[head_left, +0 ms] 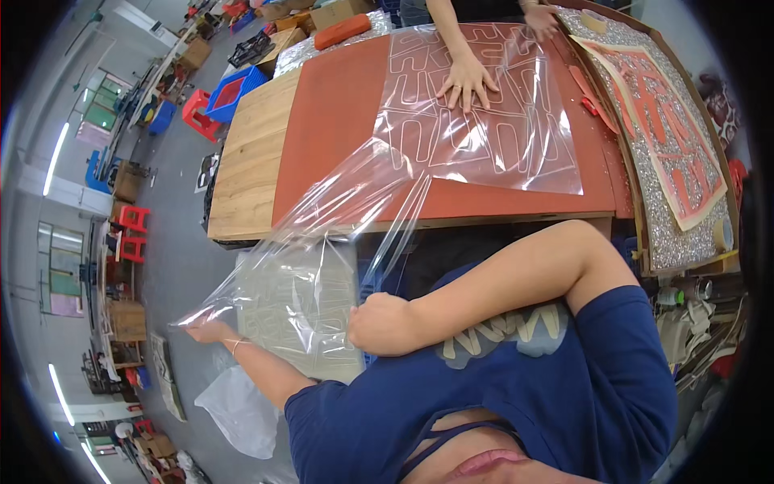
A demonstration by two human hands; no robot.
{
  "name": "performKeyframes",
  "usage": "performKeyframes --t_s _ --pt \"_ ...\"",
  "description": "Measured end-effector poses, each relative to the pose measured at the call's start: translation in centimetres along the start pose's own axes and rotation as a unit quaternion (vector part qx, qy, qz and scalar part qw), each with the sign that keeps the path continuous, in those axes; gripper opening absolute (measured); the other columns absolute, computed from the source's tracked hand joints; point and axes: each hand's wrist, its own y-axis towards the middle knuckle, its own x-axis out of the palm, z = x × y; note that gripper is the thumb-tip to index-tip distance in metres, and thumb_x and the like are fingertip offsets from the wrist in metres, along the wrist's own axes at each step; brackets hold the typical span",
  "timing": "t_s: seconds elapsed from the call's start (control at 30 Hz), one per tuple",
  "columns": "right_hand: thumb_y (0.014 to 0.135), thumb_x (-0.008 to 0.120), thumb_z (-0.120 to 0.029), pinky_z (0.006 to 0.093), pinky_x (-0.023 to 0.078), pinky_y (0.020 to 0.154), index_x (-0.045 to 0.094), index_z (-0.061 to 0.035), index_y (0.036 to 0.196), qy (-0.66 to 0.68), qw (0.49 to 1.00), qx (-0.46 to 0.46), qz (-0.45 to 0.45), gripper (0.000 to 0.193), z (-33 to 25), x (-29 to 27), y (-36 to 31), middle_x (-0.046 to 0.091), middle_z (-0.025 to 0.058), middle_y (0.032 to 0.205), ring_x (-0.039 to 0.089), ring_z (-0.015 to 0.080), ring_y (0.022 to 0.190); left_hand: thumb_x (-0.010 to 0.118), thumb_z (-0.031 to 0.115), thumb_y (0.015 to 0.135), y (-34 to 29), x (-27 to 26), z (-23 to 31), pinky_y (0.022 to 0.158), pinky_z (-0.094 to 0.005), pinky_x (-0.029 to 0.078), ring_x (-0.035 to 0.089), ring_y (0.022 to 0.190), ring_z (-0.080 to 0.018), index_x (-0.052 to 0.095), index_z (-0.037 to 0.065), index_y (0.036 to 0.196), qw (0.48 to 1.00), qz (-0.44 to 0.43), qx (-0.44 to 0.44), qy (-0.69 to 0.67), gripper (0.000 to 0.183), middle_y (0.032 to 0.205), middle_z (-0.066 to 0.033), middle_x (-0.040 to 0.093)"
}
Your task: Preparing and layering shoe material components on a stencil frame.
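Note:
My left hand point(208, 331) is closed on a corner of a clear plastic film point(343, 189), out to the left beyond the table. In front of my chest, my right hand point(383, 324) is a fist around another gathered edge of that film. The film runs taut and creased from both hands up to the table. There it lies over a sheet point(504, 145) with raised letter-like outlines. A co-worker's hand point(468, 79) presses flat on it, fingers spread. Below the stretched film stands a stack of pale sheets point(343, 369), seen partly through the plastic.
The table has a red-brown surface point(326, 113) and a bare wooden board point(254, 145) at its left. A glittery tray point(673, 254) at right holds a sheet with red cut-outs point(685, 216). Red stools point(200, 113), a blue crate point(234, 95) and a white plastic bag point(242, 411) stand around.

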Motion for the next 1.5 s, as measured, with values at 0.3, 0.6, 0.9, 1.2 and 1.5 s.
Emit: performKeyframes --t_s 0.3,0.6,0.9,1.2,1.5 --pt "0.075 0.057 -0.011 0.0409 0.052 0.064 0.064 0.0019 0.085 0.124 0.986 -0.105 -0.028 0.018 -0.7 1.3 3.1 0.066 0.0176 0.078 0.066 0.0329 0.074 0.033 0.04 0.099 11.6 -8.8 -8.4 0.074 -0.0464 0.045 0.059 0.084 -0.0381 0.057 -0.002 0.102 0.956 0.041 0.219 0.191 0.049 0.099 -0.023 0.062" --pt "0.089 0.051 -0.019 0.0444 0.05 0.068 0.063 -0.0012 0.091 0.303 0.949 -0.071 -0.05 0.022 -1.3 1.5 6.8 0.065 0.0181 0.078 0.064 0.0365 0.079 0.038 0.03 0.1 18.7 -19.3 -2.1 0.078 -0.047 0.048 0.061 0.088 -0.0407 0.06 0.0 0.112 0.808 0.149 0.355 0.445 0.039 0.099 -0.0231 0.065" --pt "0.1 0.041 -0.035 0.0336 0.054 0.067 0.06 -0.0012 0.11 0.76 0.62 -0.045 -0.189 0.04 0.1 0.7 12.2 0.068 0.014 0.095 0.069 0.0213 0.079 0.034 0.024 0.1 30.3 -9.3 23.6 0.102 -0.0365 0.037 0.048 0.123 -0.0306 0.05 0.003 0.13 0.658 -0.09 0.485 0.569 0.04 0.131 -0.016 0.053" --pt "0.099 0.044 -0.03 0.0332 0.056 0.065 0.058 0.004 0.111 0.77 0.613 0.144 0.102 0.039 15.8 -1.1 14.5 0.068 0.0168 0.092 0.068 0.0221 0.074 0.045 0.063 0.087 18.3 39.8 29.5 0.103 -0.0424 0.034 0.042 0.127 -0.0388 0.042 -0.002 0.135 0.654 -0.232 0.597 0.401 0.081 0.134 -0.0259 0.046" --pt "0.099 0.042 -0.031 0.0353 0.055 0.067 0.058 0.0065 0.104 0.778 0.516 0.293 0.207 0.041 26.1 1.4 13.4 0.065 0.0172 0.095 0.064 0.0229 0.073 0.07 0.028 0.079 -3.2 50.0 17.2 0.108 -0.0373 0.031 0.038 0.132 -0.0371 0.029 -0.009 0.139 0.721 -0.335 0.583 0.168 0.082 0.143 -0.0298 0.033"
